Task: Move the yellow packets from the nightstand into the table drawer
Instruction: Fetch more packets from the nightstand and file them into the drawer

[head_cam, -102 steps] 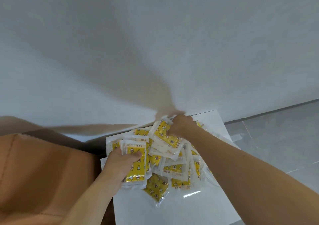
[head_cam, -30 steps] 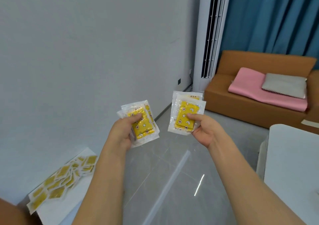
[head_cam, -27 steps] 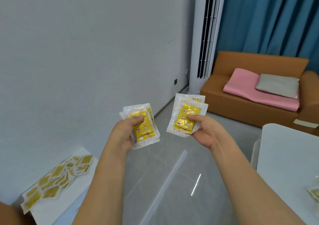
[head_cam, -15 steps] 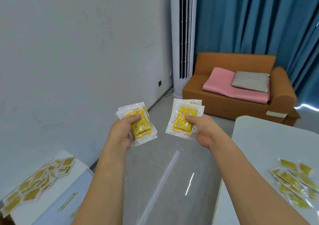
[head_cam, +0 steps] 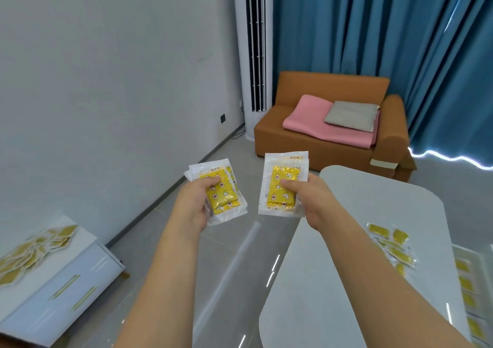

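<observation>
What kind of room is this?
Probably a living room or bedroom in a home: an orange sofa with a pink blanket, long blue curtains, a tall white air conditioner and a white nightstand.

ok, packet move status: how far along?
Done: some packets lie on the white table, more in what looks like a drawer at far right. In hand: left hand and right hand each hold a stack. Left: a pile on the nightstand.
</observation>
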Demonstrator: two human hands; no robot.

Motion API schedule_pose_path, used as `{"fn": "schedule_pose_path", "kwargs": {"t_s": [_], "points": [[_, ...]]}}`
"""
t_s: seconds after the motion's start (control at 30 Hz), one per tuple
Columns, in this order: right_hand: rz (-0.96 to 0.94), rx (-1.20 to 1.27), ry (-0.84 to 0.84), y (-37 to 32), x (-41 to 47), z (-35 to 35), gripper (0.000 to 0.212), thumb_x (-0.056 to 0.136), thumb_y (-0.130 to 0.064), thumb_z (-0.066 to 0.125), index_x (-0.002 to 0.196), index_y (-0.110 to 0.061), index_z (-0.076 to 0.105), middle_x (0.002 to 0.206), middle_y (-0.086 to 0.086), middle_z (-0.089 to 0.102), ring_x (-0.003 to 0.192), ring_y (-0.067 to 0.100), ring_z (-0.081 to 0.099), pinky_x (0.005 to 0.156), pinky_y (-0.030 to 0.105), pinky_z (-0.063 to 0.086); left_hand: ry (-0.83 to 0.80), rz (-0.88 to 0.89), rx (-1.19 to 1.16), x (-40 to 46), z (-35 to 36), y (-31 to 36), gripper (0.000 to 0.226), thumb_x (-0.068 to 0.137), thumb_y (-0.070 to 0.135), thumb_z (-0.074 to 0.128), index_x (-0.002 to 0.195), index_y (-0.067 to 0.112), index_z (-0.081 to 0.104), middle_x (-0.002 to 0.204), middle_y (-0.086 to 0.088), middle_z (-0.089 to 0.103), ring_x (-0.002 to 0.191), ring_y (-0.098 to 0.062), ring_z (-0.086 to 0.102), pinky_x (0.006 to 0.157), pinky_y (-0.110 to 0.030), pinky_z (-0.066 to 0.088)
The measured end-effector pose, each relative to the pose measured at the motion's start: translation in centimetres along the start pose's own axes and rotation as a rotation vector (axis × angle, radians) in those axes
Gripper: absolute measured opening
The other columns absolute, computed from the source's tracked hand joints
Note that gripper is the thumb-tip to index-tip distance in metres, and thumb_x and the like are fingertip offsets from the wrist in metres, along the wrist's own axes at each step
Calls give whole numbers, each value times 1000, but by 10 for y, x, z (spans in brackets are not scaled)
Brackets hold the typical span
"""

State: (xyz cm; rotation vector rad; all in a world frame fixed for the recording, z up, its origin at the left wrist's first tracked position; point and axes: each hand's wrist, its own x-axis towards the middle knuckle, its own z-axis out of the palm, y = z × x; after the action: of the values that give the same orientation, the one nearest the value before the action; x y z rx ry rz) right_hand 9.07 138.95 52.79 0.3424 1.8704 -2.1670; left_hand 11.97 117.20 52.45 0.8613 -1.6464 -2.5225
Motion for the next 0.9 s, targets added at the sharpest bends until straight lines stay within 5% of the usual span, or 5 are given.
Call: {"fn": "schedule_pose_path", "kwargs": {"t_s": [0.43,0.7,0.9], "points": [[103,80,64,-16,-45,-249,18,94,-16,58,110,-12,63,88,6,74,71,23,72,67,36,58,10,16,16,-125,189,-118,35,86,6,65,121,6,64,105,-15,74,96,-32,72,81,-51,58],[86,97,35,-26,-48,-341,10,97,-14,54,102,-13,62,87,7,72,71,23,70,77,42,57,42,22,28,-158,270,-157,30,88,4,66,117,7,65,100,-15,75,80,-28,74,56,-43,60],[45,86,-31,-36,-61,-464,8,97,-15,56,100,-13,64,94,11,74,78,27,72,76,44,59,90,58,25,-206,365,-216,35,87,6,68,122,8,63,104,-13,75,92,-30,73,72,-48,60]]}}
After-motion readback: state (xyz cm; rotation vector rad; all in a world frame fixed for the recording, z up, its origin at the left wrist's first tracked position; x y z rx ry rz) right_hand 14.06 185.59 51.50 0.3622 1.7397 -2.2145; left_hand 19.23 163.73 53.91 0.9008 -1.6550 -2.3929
